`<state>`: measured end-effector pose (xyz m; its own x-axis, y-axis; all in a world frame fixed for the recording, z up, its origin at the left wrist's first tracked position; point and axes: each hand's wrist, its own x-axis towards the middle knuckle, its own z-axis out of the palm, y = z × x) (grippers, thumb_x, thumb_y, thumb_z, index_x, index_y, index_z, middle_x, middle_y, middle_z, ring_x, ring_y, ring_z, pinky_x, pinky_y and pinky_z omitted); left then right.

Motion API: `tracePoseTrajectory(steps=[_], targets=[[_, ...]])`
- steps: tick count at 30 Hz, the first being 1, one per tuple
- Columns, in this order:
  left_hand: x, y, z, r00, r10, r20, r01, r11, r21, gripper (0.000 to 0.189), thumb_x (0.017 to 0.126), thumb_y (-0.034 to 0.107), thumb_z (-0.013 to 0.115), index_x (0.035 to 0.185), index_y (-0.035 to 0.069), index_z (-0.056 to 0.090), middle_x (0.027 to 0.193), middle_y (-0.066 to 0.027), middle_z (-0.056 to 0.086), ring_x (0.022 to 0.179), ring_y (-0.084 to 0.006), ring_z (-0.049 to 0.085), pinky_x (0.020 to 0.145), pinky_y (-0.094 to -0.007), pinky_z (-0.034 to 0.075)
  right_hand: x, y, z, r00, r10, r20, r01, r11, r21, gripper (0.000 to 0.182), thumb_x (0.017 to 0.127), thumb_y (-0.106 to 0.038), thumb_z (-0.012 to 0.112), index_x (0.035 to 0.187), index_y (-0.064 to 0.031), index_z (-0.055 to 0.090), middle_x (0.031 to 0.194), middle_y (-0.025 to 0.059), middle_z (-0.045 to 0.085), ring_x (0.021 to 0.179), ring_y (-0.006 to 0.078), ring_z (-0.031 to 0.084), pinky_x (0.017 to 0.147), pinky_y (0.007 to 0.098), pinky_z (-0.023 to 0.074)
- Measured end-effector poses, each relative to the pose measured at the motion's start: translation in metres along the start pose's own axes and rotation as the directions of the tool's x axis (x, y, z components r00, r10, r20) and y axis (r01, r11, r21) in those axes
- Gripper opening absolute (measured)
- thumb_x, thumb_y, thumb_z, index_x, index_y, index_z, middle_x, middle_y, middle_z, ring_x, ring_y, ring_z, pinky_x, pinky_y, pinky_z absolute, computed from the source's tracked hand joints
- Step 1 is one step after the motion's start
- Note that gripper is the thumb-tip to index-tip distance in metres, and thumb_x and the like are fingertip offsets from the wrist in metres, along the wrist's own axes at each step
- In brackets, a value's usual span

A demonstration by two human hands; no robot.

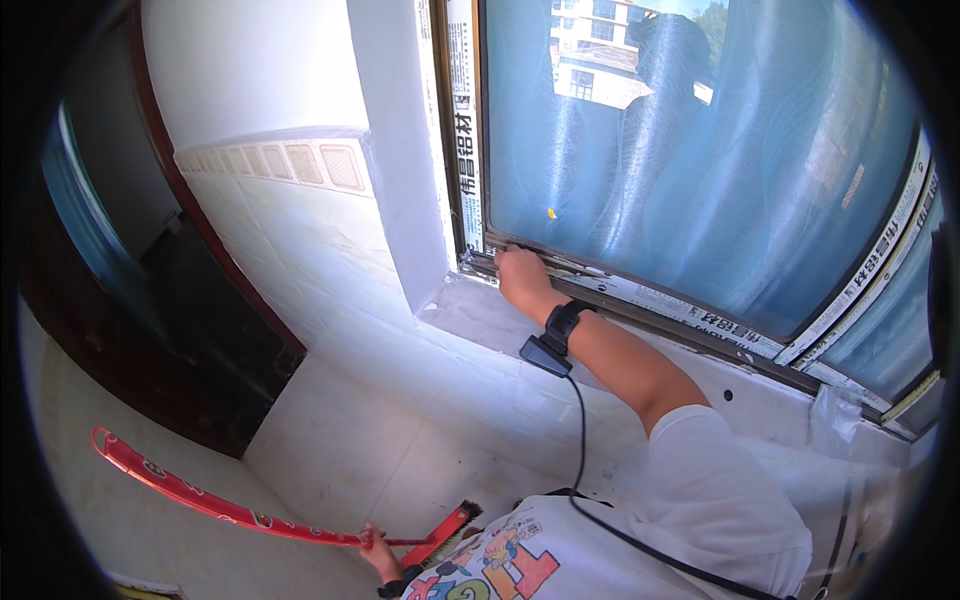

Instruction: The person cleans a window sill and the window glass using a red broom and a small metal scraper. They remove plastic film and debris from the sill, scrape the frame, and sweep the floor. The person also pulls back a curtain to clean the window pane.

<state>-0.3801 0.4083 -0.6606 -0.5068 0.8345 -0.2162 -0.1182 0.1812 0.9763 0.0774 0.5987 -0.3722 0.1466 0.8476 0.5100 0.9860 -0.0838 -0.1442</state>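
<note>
My right hand (pixel 523 277) is at the lower left corner of a window's metal frame (pixel 660 300), its fingers curled against the bottom rail. Printed protective film covers parts of that rail; whether the fingers pinch any of it cannot be told. A black strap with a small dark device and a cable is on my right wrist. Low in the view, my left hand (pixel 377 550) is closed around the red handle of a broom (pixel 247 516), close to its head. The broom's dark bristles are beside my white printed shirt, and its looped handle end points up and left.
Bluish window glass (pixel 675 187) reflects a building and a person's outline. Below it runs a pale sill (pixel 480 311) with a clear plastic scrap (pixel 834 414) at right. A tiled wall (pixel 300 240) and a dark red door frame (pixel 217 247) stand on the left.
</note>
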Motion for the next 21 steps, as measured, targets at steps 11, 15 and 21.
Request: tracePoseTrajectory(steps=[11,15,21], targets=[[-0.003,0.017,-0.001,1.0,-0.006,0.025,0.007,1.0,-0.029,0.027,0.083,0.019,0.058,0.064,0.01,0.04,0.064,-0.0009,0.044,0.062,-0.0116,0.043,0.062,-0.0271,0.037,0.001,0.011,-0.032,0.989,0.022,0.145,0.002,0.987,-0.159,0.009,0.067,-0.011,0.059,0.065,-0.0024,0.061,0.069,0.0175,0.06,0.067,0.0336,0.059,0.059,0.0426,0.0461],[0.004,0.01,-0.009,1.0,0.002,0.0,-0.002,1.0,-0.013,0.025,0.083,0.023,0.058,0.065,0.011,0.044,0.062,-0.0004,0.045,0.058,-0.0105,0.044,0.058,-0.0248,0.037,-0.004,0.019,-0.044,0.977,-0.036,0.212,0.072,0.984,-0.166,0.006,0.066,-0.008,0.058,0.065,-0.0024,0.061,0.07,0.0174,0.06,0.067,0.0333,0.059,0.059,0.0423,0.0468],[0.006,0.008,-0.009,1.0,0.016,-0.011,-0.016,0.998,-0.055,0.027,0.082,0.025,0.058,0.065,0.012,0.044,0.059,-0.0001,0.044,0.056,-0.01,0.043,0.054,-0.0242,0.035,0.002,0.023,-0.046,0.964,-0.144,0.223,0.188,0.964,-0.189,0.004,0.064,-0.006,0.057,0.064,-0.0036,0.06,0.069,0.0155,0.06,0.067,0.0323,0.059,0.057,0.0415,0.0466]])
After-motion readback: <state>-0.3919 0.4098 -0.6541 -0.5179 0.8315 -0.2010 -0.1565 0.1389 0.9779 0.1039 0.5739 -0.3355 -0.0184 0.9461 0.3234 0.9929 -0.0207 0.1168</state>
